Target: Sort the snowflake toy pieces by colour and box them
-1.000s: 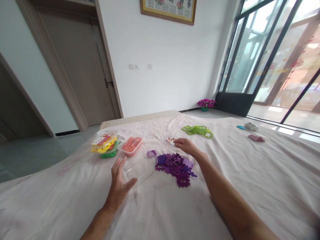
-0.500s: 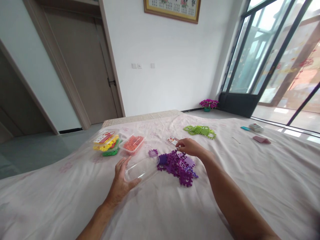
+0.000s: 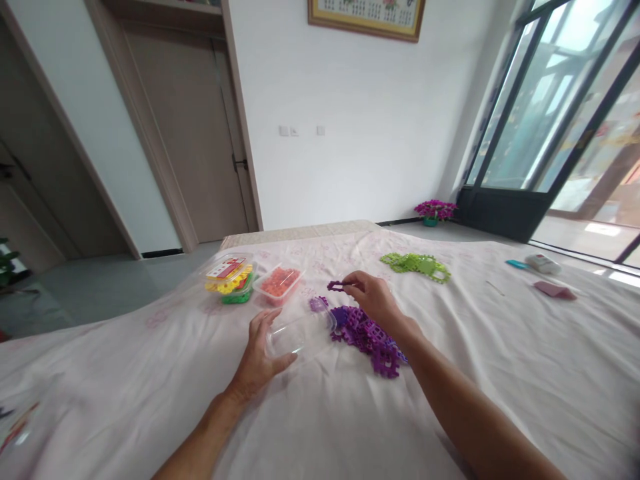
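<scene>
My left hand (image 3: 267,347) is wrapped round the near end of a clear plastic box (image 3: 303,339), thumb on one side and fingers on the other. The box rests on the cloth, its far rim beside a heap of purple interlocking toy pieces (image 3: 367,330). Above the heap, my right hand (image 3: 373,297) pinches one dark purple toy piece (image 3: 335,286), an open frame with notched edges. A lighter purple piece (image 3: 318,304) lies just beyond the box.
Left of the heap stand a tub of orange pieces (image 3: 281,283) and stacked tubs with yellow and green pieces (image 3: 231,283). Green pieces (image 3: 417,265) lie farther back. Toward the right are a pink cloth (image 3: 554,291) and a whitish object (image 3: 543,264). A pale sheet (image 3: 340,427) covers the surface.
My right hand has lifted a dark purple piece from the heap and moved it left toward the box. My left hand stays on the box. The view has shifted a little left.
</scene>
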Demonstrator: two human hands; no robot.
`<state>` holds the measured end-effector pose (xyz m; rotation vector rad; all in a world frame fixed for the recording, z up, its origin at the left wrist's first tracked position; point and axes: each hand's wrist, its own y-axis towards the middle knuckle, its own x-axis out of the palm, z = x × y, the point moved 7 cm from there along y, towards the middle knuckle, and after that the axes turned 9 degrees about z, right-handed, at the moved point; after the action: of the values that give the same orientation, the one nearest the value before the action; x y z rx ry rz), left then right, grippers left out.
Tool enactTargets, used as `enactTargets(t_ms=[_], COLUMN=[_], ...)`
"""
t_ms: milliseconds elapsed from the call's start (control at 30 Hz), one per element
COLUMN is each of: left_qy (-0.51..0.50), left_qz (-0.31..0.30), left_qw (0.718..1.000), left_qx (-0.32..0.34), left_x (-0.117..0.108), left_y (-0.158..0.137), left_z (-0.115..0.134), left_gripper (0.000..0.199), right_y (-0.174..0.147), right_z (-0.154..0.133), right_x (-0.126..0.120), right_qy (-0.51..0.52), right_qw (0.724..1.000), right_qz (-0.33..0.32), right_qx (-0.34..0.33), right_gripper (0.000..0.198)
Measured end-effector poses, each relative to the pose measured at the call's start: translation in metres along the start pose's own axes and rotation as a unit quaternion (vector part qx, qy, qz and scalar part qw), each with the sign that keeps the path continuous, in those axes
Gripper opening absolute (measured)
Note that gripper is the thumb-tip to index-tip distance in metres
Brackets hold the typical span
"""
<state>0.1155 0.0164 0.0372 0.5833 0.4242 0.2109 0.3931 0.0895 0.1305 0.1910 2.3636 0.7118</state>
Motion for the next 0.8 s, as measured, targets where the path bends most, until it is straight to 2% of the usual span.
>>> enactTargets(t_ms=[100, 167, 267, 400, 500, 667, 800], left_qy=[0.003, 0.006, 0.014, 0.044, 0.052, 0.061, 0.062], left_qz=[0.002, 0.004, 0.002, -0.011, -0.014, 0.007, 0.035], left_qw=[1.0, 1.0, 1.0, 0.998, 0.998, 0.998, 0.997], left_qx=[-0.003, -0.007, -0.017, -0.037, -0.039, -0.027, -0.023], left_x=[0.0, -0.001, -0.001, 0.0, 0.001, -0.002, -0.005], left_y=[0.0, 0.0, -0.001, -0.001, -0.001, -0.001, -0.002], left_z=[0.002, 0.004, 0.003, 0.0, -0.001, 0.0, -0.002], left_gripper=[0.082, 0.082, 0.079, 0.07, 0.065, 0.06, 0.06], right_y=[-0.017, -0.027, -0.028, -0.015, -0.01, -0.015, -0.023], right_z=[-0.025, -0.038, -0.038, -0.012, 0.01, 0.034, 0.03], right_x=[0.032, 0.046, 0.046, 0.03, 0.022, 0.025, 0.028], right_qy=[0.079, 0.096, 0.05, -0.028, -0.073, -0.114, -0.119], right_qw=[0.993, 0.983, 0.983, 0.992, 0.994, 0.992, 0.989], right_qz=[-0.07, -0.116, -0.106, -0.031, 0.0, -0.031, -0.077], right_qx=[-0.056, -0.109, -0.145, -0.117, -0.077, -0.038, -0.048], right_gripper=[0.019, 0.02, 0.02, 0.023, 0.025, 0.027, 0.026])
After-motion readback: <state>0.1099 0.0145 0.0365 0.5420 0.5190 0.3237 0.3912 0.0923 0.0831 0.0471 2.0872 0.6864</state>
